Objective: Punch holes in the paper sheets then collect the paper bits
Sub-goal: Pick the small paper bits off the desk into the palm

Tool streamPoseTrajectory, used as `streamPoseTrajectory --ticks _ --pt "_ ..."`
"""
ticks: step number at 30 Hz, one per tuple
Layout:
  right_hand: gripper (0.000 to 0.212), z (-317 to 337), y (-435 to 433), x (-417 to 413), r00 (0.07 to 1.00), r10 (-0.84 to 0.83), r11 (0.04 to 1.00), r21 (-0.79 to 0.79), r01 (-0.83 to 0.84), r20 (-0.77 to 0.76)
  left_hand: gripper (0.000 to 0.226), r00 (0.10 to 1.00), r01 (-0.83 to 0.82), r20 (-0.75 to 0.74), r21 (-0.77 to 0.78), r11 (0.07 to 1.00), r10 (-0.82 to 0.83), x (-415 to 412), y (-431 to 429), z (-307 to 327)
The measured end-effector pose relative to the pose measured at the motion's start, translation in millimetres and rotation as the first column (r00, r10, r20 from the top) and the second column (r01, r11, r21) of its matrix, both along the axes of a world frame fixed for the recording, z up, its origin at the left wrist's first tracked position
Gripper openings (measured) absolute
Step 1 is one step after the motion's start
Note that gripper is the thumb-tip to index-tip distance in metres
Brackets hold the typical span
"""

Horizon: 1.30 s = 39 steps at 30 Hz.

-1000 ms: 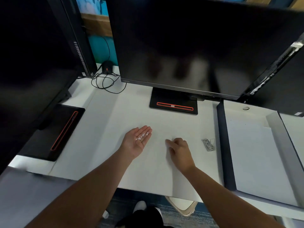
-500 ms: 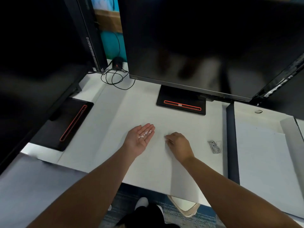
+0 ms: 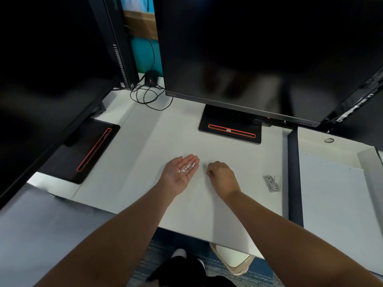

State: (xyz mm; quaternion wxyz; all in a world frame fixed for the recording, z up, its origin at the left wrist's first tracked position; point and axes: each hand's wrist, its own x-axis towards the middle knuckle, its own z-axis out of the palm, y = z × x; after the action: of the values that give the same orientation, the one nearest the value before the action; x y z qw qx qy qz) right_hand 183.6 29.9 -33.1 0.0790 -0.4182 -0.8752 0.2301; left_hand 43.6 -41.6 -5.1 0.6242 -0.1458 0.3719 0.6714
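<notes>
Mid-frame, the left hand (image 3: 180, 171) lay flat, palm up, cupping collected bits (image 3: 187, 168); beside it the right hand (image 3: 221, 176) curled, seemingly pinching another off the paper (image 3: 207, 214).

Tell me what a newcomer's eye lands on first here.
The left hand lies palm up at centre, white paper bits on its fingers. Beside it the right hand curls knuckles-up on the sheet; a small metal punch lies to its right. A dark monitor looms behind.
</notes>
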Motion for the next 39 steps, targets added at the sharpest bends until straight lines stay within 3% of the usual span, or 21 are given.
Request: streamPoseTrajectory --ticks 15,20,24,27,30,36,39 --pt "0.03 -13 -10 -6 0.988 -0.005 0.98 0.199 -0.026 0.156 0.032 0.999 0.034 -0.007 -0.016 0.999 -0.034 -3 -7 -1" --pt "0.033 -13 -9 -10 0.986 -0.018 0.98 0.198 -0.016 0.168 0.032 0.999 0.045 -0.005 -0.027 0.999 -0.046 -4 -7 -4" --pt "0.017 -9 2 -9 0.992 -0.125 0.992 -0.029 0.124 -0.029 0.032 0.998 0.06 -0.009 -0.032 0.998 -0.06 -4 -6 -5" --pt "0.017 6 0 -5 0.967 -0.147 0.979 -0.172 0.112 -0.21 0.032 0.997 0.076 -0.006 -0.034 0.997 -0.076 1 -5 -5" --pt "0.016 20 -5 -7 0.942 -0.116 0.977 -0.206 0.051 -0.314 0.032 0.994 0.106 -0.023 -0.04 0.994 -0.107 8 0 -3" --pt "0.016 17 -2 -6 0.948 -0.101 0.987 -0.153 0.056 -0.301 0.031 0.99 0.131 -0.042 -0.031 0.991 -0.132 18 6 1" --pt "0.021 18 -1 -2 0.92 -0.138 0.982 -0.172 0.079 -0.366 0.032 0.993 0.117 -0.029 -0.013 0.993 -0.117 16 6 0"
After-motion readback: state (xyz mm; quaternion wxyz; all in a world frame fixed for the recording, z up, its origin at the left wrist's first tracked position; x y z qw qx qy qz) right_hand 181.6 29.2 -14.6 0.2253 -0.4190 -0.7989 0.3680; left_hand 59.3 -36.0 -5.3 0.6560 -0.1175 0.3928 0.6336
